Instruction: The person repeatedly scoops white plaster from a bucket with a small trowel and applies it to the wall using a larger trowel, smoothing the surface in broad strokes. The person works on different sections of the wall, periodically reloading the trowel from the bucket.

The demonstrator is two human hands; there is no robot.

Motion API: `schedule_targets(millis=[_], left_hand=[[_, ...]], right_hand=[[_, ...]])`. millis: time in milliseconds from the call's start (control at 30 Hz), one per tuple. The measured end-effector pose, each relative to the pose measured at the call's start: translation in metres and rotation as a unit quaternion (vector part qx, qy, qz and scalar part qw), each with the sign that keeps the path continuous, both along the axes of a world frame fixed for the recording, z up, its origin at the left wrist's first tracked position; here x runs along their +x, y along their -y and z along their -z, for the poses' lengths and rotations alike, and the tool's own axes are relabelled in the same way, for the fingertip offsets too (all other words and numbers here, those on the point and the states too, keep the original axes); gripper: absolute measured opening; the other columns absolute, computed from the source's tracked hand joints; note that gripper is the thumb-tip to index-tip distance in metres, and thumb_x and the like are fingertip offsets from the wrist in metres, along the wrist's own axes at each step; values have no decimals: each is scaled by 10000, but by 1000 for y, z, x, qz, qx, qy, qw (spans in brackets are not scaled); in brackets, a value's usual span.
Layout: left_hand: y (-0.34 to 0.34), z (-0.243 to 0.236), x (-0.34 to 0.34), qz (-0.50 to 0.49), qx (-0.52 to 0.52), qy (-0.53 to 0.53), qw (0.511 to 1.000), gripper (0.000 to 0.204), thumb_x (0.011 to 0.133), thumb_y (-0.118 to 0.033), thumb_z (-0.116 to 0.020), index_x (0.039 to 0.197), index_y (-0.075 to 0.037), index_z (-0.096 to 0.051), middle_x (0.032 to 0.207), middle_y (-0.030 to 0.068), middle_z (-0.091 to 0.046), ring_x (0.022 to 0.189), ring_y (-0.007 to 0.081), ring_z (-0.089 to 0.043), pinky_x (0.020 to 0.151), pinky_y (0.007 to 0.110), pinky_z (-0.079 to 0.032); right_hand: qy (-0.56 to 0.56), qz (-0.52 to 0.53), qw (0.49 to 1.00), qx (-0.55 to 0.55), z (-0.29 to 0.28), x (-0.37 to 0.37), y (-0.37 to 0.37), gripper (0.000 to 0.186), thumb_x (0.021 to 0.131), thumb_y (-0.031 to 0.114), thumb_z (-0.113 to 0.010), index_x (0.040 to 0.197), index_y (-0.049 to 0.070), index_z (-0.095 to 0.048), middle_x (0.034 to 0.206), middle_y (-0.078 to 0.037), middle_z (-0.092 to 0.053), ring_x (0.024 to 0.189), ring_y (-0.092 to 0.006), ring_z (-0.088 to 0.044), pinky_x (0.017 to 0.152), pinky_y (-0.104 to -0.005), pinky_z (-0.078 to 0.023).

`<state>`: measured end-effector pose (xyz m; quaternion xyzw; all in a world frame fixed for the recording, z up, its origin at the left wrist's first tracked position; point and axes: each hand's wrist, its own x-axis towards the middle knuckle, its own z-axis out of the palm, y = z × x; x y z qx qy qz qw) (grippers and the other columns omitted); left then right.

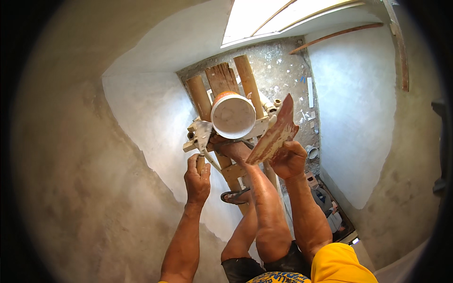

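Observation:
My left hand (197, 185) is closed around the wooden handle of a trowel (203, 134). Its blade points away from me, smeared with pale plaster, just left of the bucket. With my right hand (289, 162) I grip a flat reddish-brown board (278, 131) with a pointed far end, tilted up; whitish residue coats part of its face. Between and beyond both hands stands a white bucket (233, 118) with some orange on its outside and pale material inside. My sandalled foot is close to the near side of the bucket.
Beneath me is a scaffold with thick bamboo poles (247, 78) and a worn wooden plank (222, 78). Far below, debris lies on the rough floor (288, 61). Partly plastered walls (351, 118) rise on both sides. A bright opening (283, 19) is at the top.

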<state>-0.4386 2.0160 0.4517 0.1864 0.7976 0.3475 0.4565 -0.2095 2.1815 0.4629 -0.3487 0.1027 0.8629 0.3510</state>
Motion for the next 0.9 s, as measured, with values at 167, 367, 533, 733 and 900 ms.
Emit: schedule_targets(millis=[167,367,533,733,900], left_hand=[[-24,14,6,46,-1,38,998,305,986,-106,-635,1259,26,-604,982,118,-682,864,159,-620,796,325,-524],[-49,40,22,35,12,-11,999,319,956,-136,-674,1213,51,-643,1071,200,-715,976,318,-690,885,399,-535],[-63,58,19,71,-18,-72,995,297,924,-131,-682,1173,30,-661,1073,243,-717,1008,409,-697,900,447,-537],[-62,74,1,80,-40,-111,990,302,900,-73,-690,1177,42,-658,1123,226,-688,1037,408,-664,942,441,-517],[-56,83,-9,113,3,-31,993,314,895,-23,-682,1196,65,-659,1239,188,-636,1130,345,-636,1011,395,-496]], right_hand=[[70,-10,998,-3,-1,21,1,489,877,111,-560,1341,-43,-580,1275,-205,-688,1172,-350,-669,1080,-517,-479],[102,7,995,-10,21,50,4,472,892,87,-550,1338,-69,-560,1263,-222,-684,1145,-366,-677,1057,-535,-496],[247,-25,966,74,51,67,-13,380,893,23,-540,1265,-51,-555,1138,-169,-706,990,-288,-732,920,-456,-617],[436,-285,843,134,98,85,-66,362,825,7,-583,1186,1,-553,892,-42,-650,682,-107,-628,597,-291,-576],[464,-463,732,186,124,82,-96,385,782,42,-598,1163,-1,-623,801,-17,-618,629,-89,-552,542,-278,-489]])
